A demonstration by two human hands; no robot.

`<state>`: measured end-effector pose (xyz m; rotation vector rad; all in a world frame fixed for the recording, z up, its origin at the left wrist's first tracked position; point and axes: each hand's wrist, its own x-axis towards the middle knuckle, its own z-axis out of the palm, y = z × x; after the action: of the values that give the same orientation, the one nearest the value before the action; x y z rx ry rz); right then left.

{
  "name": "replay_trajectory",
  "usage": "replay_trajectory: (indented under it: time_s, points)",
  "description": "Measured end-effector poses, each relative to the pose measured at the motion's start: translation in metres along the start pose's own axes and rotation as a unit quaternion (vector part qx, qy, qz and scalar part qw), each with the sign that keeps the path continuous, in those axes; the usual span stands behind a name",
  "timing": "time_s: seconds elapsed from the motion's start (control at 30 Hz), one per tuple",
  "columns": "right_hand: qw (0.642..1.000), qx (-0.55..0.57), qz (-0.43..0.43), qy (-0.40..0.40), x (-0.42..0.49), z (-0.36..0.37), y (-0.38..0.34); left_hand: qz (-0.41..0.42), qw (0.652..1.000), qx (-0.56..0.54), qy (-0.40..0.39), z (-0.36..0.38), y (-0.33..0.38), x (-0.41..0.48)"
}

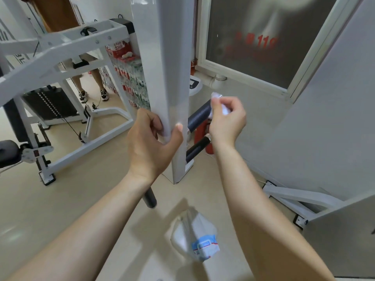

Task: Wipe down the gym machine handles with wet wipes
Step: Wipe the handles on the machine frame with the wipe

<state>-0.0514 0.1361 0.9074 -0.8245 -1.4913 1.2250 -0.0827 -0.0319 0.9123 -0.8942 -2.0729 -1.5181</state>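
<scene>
My left hand (151, 140) grips the lower part of a white machine arm (166, 67) that hangs down the middle of the view. My right hand (228, 118) pinches a crumpled white wet wipe (218, 98) and presses it on the end of a black foam handle (199, 116) that sticks out to the right of the arm. A second black handle (197, 147) juts out just below, under my right wrist. Another black grip (150, 197) shows below my left wrist. A clear bag holding a blue wipes pack (205, 245) lies on the floor between my forearms.
A white weight machine (60, 82) with a black weight stack stands at left. A person's legs (91, 82) are behind it. Stacked drink bottles (129, 74) sit behind the arm. A red fire extinguisher (200, 134) stands by the grey wall and window frame (243, 72) at right.
</scene>
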Motion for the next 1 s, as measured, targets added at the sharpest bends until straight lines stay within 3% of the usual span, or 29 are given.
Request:
replay_trajectory:
  time_s: [0.1, 0.23, 0.3, 0.37, 0.47, 0.53, 0.63, 0.73, 0.83, 0.93, 1.0]
  points:
    - [0.998, -0.052, -0.038, -0.010, 0.011, 0.003, -0.010, -0.002, 1.000, -0.009, 0.002, 0.001, 0.003, -0.004]
    - [0.956, -0.147, -0.185, -0.172, -0.029, -0.008, -0.004, -0.009, 1.000, -0.011, 0.011, 0.002, 0.008, -0.007]
    - [0.932, -0.161, -0.215, -0.244, -0.035, -0.024, -0.004, -0.005, 1.000, -0.007, 0.011, 0.003, 0.009, -0.009]
    - [0.934, -0.162, -0.198, -0.249, -0.019, -0.034, -0.007, -0.012, 1.000, 0.001, 0.011, 0.003, 0.011, -0.010]
    - [0.969, -0.154, -0.122, -0.151, 0.014, -0.036, -0.013, -0.012, 1.000, 0.018, 0.010, 0.003, 0.012, -0.013]
    - [0.976, -0.149, -0.101, -0.125, 0.012, -0.032, -0.018, -0.013, 1.000, 0.027, 0.010, 0.003, 0.017, -0.016]
    - [0.970, -0.137, -0.074, -0.186, -0.025, -0.036, -0.018, -0.037, 0.999, 0.038, 0.006, -0.003, 0.028, -0.017]
    - [0.972, -0.042, 0.048, -0.227, -0.069, -0.080, -0.030, -0.059, 0.998, 0.025, 0.006, -0.013, 0.047, -0.036]
    - [0.969, 0.086, 0.095, -0.209, -0.117, -0.142, -0.053, -0.076, 0.991, -0.077, -0.077, -0.020, 0.087, -0.083]
    - [0.963, 0.185, 0.122, -0.155, -0.168, -0.195, -0.072, -0.212, 0.927, -0.221, -0.218, -0.027, 0.127, -0.128]
    - [0.973, 0.167, 0.124, -0.103, -0.197, -0.230, -0.076, -0.260, 0.874, -0.303, -0.277, -0.035, 0.144, -0.154]
